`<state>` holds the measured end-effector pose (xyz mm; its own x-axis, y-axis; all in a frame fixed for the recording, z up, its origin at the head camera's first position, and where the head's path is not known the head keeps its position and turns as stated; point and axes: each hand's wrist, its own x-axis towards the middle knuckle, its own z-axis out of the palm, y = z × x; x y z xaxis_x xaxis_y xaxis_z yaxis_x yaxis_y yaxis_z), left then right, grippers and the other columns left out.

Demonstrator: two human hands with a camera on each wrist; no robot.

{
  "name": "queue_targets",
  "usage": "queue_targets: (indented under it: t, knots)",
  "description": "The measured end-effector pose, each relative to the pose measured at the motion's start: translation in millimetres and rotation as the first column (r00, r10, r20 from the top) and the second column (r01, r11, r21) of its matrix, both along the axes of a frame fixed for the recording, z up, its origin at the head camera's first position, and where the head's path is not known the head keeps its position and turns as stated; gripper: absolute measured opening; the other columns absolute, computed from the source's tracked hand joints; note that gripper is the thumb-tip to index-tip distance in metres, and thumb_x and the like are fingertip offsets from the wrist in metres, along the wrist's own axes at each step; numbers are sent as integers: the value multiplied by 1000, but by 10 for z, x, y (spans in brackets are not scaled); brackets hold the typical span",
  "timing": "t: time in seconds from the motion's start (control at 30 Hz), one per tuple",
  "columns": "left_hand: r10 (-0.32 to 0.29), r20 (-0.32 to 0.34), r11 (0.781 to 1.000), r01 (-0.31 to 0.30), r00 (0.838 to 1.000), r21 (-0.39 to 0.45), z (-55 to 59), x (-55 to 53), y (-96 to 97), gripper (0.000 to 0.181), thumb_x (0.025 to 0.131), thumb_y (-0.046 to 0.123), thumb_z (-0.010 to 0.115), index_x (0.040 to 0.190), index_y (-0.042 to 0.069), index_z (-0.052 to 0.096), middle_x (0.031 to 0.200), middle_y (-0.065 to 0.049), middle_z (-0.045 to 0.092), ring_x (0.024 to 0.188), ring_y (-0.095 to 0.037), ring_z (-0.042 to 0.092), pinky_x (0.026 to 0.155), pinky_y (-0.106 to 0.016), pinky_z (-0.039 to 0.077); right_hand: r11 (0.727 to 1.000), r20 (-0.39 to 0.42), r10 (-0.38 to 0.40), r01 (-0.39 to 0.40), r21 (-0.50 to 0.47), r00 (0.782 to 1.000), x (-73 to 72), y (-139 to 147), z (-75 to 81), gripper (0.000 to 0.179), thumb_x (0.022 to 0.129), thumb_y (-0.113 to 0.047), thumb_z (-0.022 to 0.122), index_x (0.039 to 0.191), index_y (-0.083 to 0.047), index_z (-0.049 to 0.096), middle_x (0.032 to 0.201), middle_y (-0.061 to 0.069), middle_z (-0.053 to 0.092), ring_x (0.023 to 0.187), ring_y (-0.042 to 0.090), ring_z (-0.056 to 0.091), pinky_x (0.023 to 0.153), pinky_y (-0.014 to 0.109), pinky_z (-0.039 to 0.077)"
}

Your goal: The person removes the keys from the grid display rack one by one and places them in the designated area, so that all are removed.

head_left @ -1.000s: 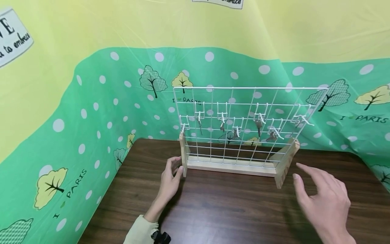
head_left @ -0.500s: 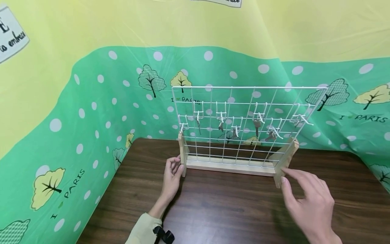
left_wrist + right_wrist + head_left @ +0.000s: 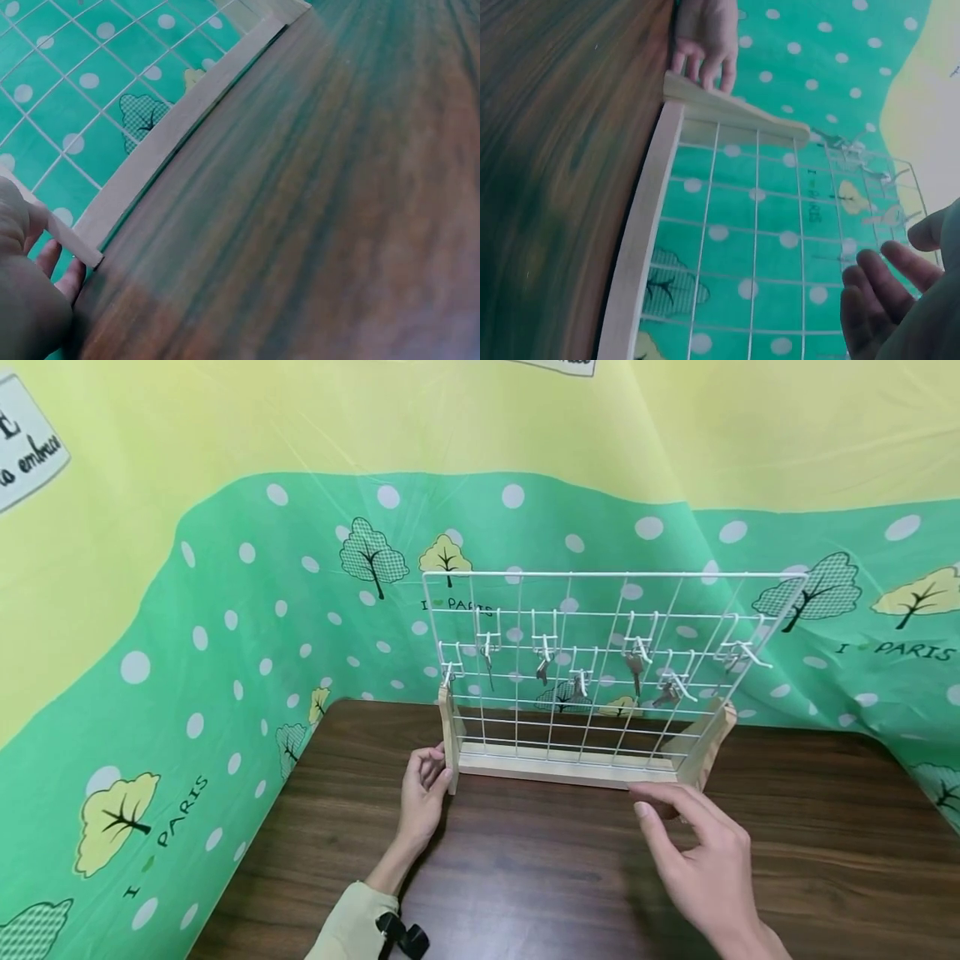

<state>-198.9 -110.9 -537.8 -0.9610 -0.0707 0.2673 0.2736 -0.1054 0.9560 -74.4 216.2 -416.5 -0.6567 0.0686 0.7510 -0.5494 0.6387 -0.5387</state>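
Step, prob: L hand (image 3: 422,793) steadies rack (image 3: 562,770), R hand (image 3: 701,852) poised in front of rack's R end. Next move likely needs L steady, R clear of rack base. L: fingers loosely bent vs rack's L panel (image 3: 450,727), no clamp seen. R: empty, thumb/fingers apart. Rack's on tbl (image 3: 525,877).

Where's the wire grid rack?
In the head view, the wire grid rack stands right of centre on the table, left hand at its left end, right hand near its right end.
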Motion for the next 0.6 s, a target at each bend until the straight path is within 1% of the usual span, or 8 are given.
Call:
queue_targets:
  t: [0.07, 0.2, 0.23, 0.3, 0.47, 0.57, 0.6]
  knots:
    - [-3, 15, 1000, 3, 1000, -1, 0, -8, -5, 23, 103, -19, 58, 124, -16, 48, 157, -36, 55, 151, -48, 51, 120, -35, 49, 1000, 38, 24, -24, -5, 999, 0, -46, 3, 35, 88, 12, 81, 110, -14, 85, 99, 0, 79, 89, -5, 63, 81, 7, 47]
    - [-7, 41, 1000, 6, 999, 16, 10, -15, -16, 23, 103, -18, 59, 123, -16, 49, 157, -35, 55, 150, -49, 52, 116, -29, 51, 996, 58, 91, -91, -5, 994, -57, -149, -36, 41, 85, 14, 83, 113, -17, 85, 98, -4, 78, 83, -1, 64, 73, 11, 50]
    - [-8, 49, 1000, 7, 999, 24, 15, -15, -17, 23, 103, -18, 59, 123, -16, 49, 158, -35, 55, 150, -49, 51, 115, -28, 51, 994, 68, 108, -108, -7, 992, -75, -175, -50, 42, 85, 14, 83, 113, -17, 84, 98, -4, 78, 83, -1, 65, 71, 11, 51]
    - [-10, 56, 999, 8, 998, 32, 22, -15, -16, 24, 102, -18, 60, 123, -16, 49, 158, -35, 55, 150, -49, 52, 114, -27, 52, 990, 59, 141, -141, -19, 988, -112, -236, -78, 44, 84, 16, 84, 113, -16, 84, 98, -3, 79, 82, 1, 66, 71, 13, 53]
    - [-8, 62, 999, 6, 998, 33, 26, -11, -13, 24, 102, -18, 60, 124, -17, 49, 157, -35, 56, 150, -48, 52, 118, -32, 51, 979, 81, 200, -195, -64, 977, -174, -410, -79, 40, 86, 14, 84, 113, -14, 84, 98, -2, 80, 83, 4, 68, 74, 13, 56]
    - [-2, 61, 1000, 0, 998, 25, 23, -10, -15, 24, 102, -19, 59, 123, -17, 50, 156, -35, 56, 149, -48, 52, 120, -35, 51, 969, 105, 240, -231, -86, 965, -215, -523, -44, 36, 89, 12, 83, 114, -15, 84, 98, -4, 79, 83, 5, 69, 72, 14, 57]
    - [-2, 62, 1000, 1, 998, 23, 24, -10, -14, 24, 102, -19, 59, 123, -17, 50, 156, -35, 56, 149, -48, 53, 119, -34, 51, 965, 112, 253, -243, -95, 961, -231, -560, -30, 35, 90, 11, 83, 113, -16, 83, 98, -5, 79, 82, 5, 69, 71, 14, 57]
